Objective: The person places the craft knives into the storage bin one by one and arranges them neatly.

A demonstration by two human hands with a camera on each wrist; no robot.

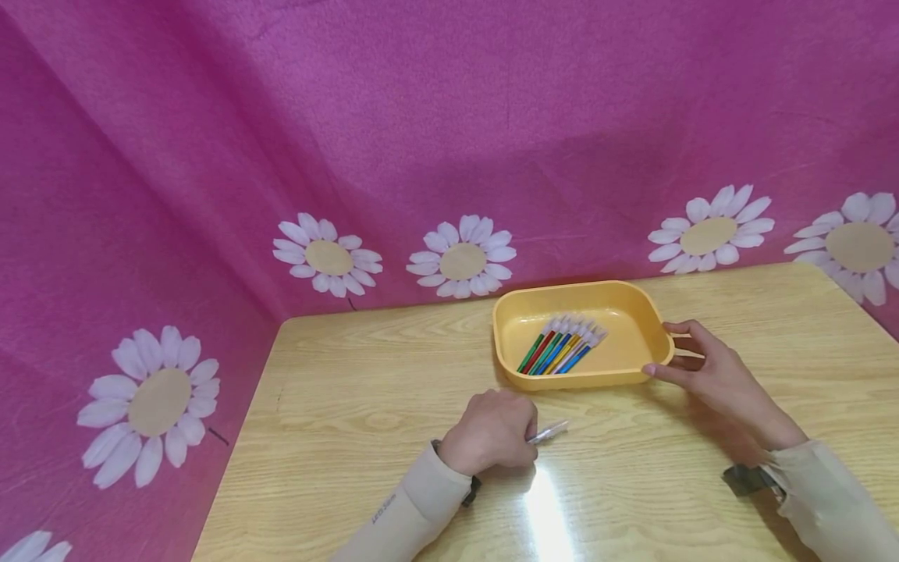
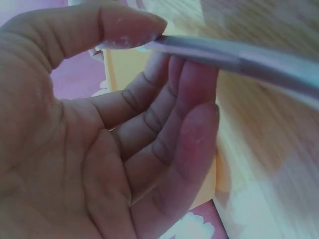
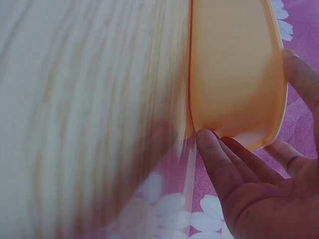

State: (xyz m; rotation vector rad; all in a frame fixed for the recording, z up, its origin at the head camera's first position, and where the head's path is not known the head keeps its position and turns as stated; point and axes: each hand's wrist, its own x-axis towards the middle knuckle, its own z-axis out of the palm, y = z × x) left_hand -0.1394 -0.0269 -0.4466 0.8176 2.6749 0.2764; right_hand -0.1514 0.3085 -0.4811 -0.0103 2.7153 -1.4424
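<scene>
A shallow yellow plastic tray point(image 1: 635, 343) stands on the table and holds several slim coloured pens point(image 1: 558, 347) with clear tips, fanned side by side. My right hand point(image 1: 730, 386) grips the tray's right end, the thumb at the rim and other fingers against the outer wall. In the right wrist view, fingertips point(image 3: 207, 137) meet the low edge of the tray point(image 3: 237, 69) close to the table. In front of the tray, my left hand point(image 1: 495, 433) pinches a slim silvery pen point(image 1: 549, 432) between thumb and fingers. The left wrist view shows the pen's shaft point(image 2: 234, 57) crossing the fingertips.
The wood-grain table point(image 1: 337, 406) reaches back to a magenta cloth point(image 1: 449, 117) printed with white daisies. Another stretch of this cloth hangs along the left side. A bright light reflection lies on the tabletop near the front.
</scene>
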